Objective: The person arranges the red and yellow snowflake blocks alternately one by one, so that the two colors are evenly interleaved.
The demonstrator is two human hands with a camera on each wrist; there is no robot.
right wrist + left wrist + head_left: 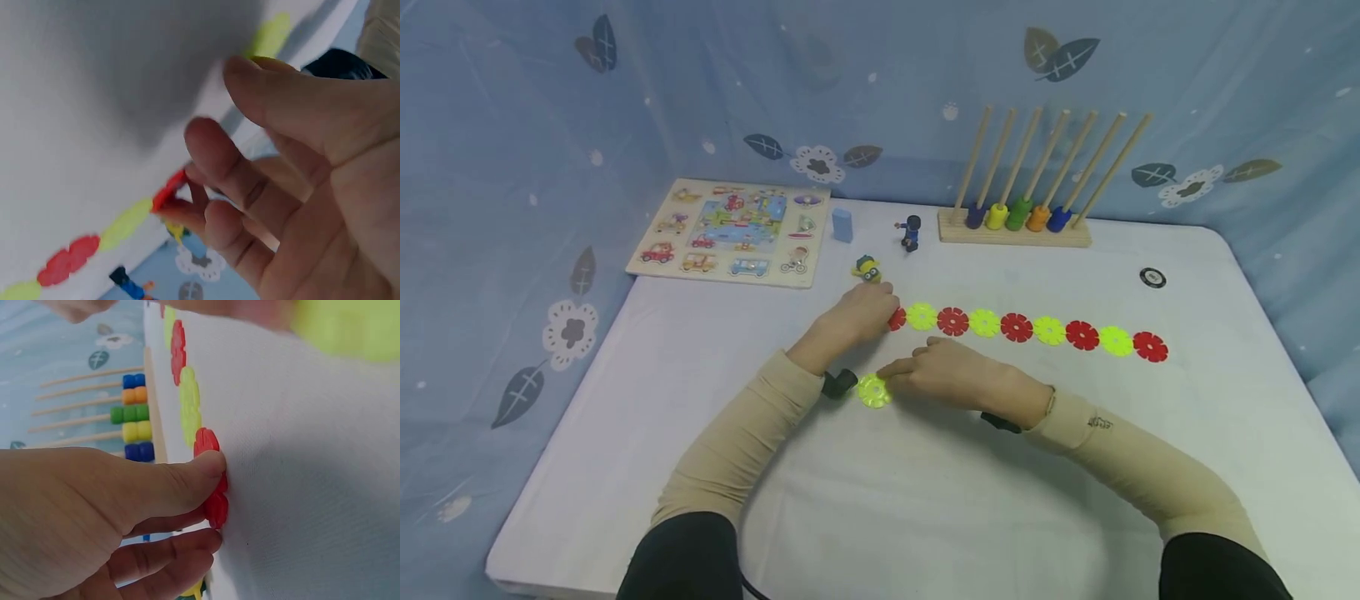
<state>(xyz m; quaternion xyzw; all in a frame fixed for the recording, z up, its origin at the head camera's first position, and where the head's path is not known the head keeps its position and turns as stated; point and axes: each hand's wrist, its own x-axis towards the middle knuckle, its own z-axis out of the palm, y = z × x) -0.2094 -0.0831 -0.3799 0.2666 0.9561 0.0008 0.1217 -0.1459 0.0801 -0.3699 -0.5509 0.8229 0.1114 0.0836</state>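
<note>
A row of red and yellow flower-shaped interlocking discs (1017,327) runs across the table. At its left end my left hand (859,315) pinches a red disc (215,509) between thumb and fingers, its edge against the neighbouring yellow disc (921,317). Nearer the front, a separate yellow disc (874,390) is held at the thumb and index fingertip of my right hand (951,372); in the right wrist view the thumb partly covers this disc (272,36). My right hand's other fingers (209,147) are bent and touch nothing.
Behind the row stands a wooden peg rack with coloured beads (1015,233). A picture puzzle board (722,233) lies back left, near a blue block (842,225). A small figure in blue (911,233), a yellow toy figure (867,268) and a black-and-white chip (1152,277) are also there.
</note>
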